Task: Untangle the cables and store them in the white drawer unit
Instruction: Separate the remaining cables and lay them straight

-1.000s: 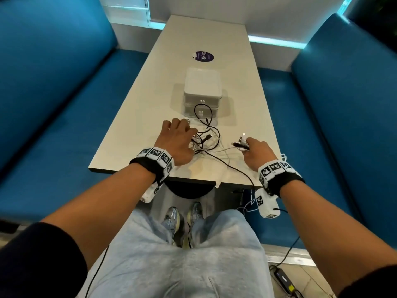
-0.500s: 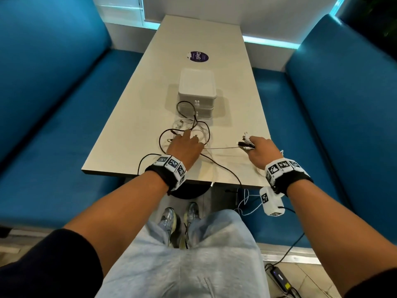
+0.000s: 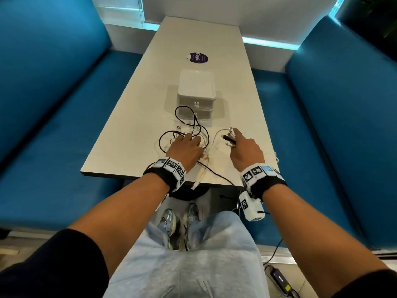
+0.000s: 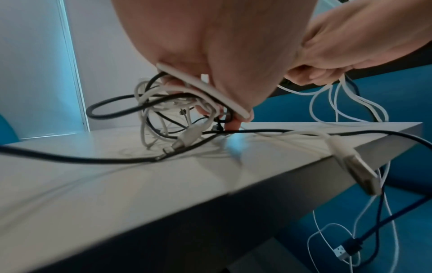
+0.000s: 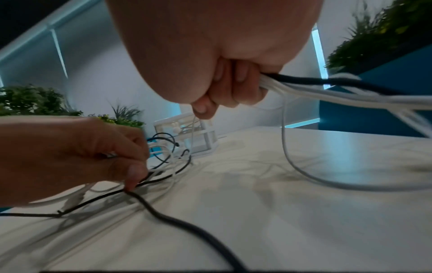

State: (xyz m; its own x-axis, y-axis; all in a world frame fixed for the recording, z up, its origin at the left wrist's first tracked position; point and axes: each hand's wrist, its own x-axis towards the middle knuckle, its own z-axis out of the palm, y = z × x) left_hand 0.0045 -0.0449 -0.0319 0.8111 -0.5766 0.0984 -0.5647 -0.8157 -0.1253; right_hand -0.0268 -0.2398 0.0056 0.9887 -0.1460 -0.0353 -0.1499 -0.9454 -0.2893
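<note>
The white drawer unit point(image 3: 196, 93) stands mid-table with both drawers closed; it also shows in the right wrist view point(image 5: 187, 136). In front of it lies a tangle of black and white cables point(image 3: 189, 127). My left hand point(image 3: 189, 137) is down in the tangle, fingers curled, pinching a black cable point(image 5: 131, 190) against the table among white loops point(image 4: 163, 103). About a hand's width to the right, my right hand point(image 3: 233, 136) grips a bundle of cable ends point(image 3: 228, 137). White and black strands point(image 5: 304, 83) trail out of its fist.
The table point(image 3: 133, 147) is narrow, with blue benches point(image 3: 53, 125) on both sides. A USB plug point(image 4: 357, 166) and cables hang over the near edge. A purple sticker point(image 3: 199, 58) lies behind the drawers, and a power adapter point(image 3: 281, 280) is on the floor.
The white cable stretched taut between my hands half a second ago now lies in a slack loop, with my right hand closer to the tangle. My left hand stays in the tangle.
</note>
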